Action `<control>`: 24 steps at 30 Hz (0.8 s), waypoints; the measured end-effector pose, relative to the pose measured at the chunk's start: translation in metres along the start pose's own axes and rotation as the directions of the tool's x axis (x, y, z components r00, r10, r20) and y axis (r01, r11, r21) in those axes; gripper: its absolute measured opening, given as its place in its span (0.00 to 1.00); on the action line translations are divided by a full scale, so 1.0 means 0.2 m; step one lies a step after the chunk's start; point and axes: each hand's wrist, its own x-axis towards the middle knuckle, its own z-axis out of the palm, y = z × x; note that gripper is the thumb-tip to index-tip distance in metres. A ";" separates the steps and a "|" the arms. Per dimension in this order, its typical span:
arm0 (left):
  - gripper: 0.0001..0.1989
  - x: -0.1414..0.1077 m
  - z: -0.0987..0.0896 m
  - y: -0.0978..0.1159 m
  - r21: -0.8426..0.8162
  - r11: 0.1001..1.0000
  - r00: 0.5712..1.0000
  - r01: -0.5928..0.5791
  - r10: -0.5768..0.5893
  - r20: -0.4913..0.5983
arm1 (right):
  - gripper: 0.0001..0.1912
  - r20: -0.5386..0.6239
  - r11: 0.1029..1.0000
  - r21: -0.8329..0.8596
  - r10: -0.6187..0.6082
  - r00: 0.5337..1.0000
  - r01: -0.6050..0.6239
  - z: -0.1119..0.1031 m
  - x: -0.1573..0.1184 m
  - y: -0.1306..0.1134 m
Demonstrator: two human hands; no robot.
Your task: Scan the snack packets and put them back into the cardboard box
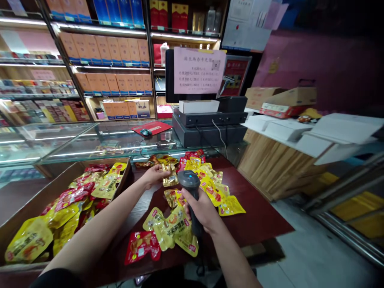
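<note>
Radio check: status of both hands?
Right hand gripping black handheld barcode scanner. Left hand on gold foil snack packet. Red-and-yellow foil packets strewn on dark red tabletop.

gap between cardboard box [125,176] and foil snack packets [169,229], glass counter [90,140] beyond

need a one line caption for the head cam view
Right hand grips a handheld barcode scanner over foil snack packets on a dark red counter while the left hand touches a gold packet.

Barcode scanner handle [195,225] partly hidden by right hand [200,210]
</note>
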 end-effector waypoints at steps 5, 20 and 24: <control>0.25 -0.06 -0.02 0.05 -0.052 0.999 0.992 -0.004 0.010 0.124 | 0.17 -0.002 0.999 -0.035 -0.007 1.000 0.007 0.02 -0.02 0.04; 0.26 -0.07 -0.06 0.08 -0.048 0.998 0.995 0.050 -0.045 0.091 | 0.17 0.057 0.999 -0.051 -0.016 0.998 0.019 0.14 -0.01 0.09; 0.26 -0.07 -0.07 0.08 -0.046 0.997 0.995 0.055 -0.051 0.083 | 0.17 0.058 0.998 -0.065 -0.014 0.998 0.017 0.14 -0.01 0.10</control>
